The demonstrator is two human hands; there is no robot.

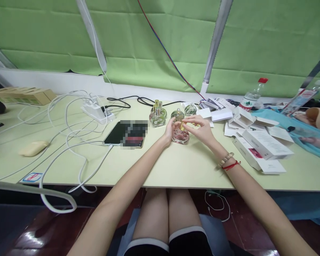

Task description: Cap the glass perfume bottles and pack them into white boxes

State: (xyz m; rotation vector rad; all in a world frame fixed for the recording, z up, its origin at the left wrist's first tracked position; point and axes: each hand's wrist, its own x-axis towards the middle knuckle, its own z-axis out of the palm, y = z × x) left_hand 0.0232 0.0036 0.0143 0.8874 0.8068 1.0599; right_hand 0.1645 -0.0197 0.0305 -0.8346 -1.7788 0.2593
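Note:
A pink-tinted glass perfume bottle (180,137) stands upright on the table in front of me. Around its left side curls my left hand (170,131), fingers closed on the glass. My right hand (200,128) pinches at a small gold piece (182,125) at the top of the bottle; whether this is a spray nozzle or a collar is too small to tell. Just behind stands a greenish glass bottle (177,113), with another round one (190,108) farther right. Left of my hands are perfume bottles (158,121) with gold and silvery tops.
Opened white cartons (266,144) are piled at the right, near a red-capped water bottle (250,99) and a blue plastic bag (285,129). A phone (116,134), a power strip (96,112) and looping white cables lie at the left. Brown boxes (24,95) sit at the far left.

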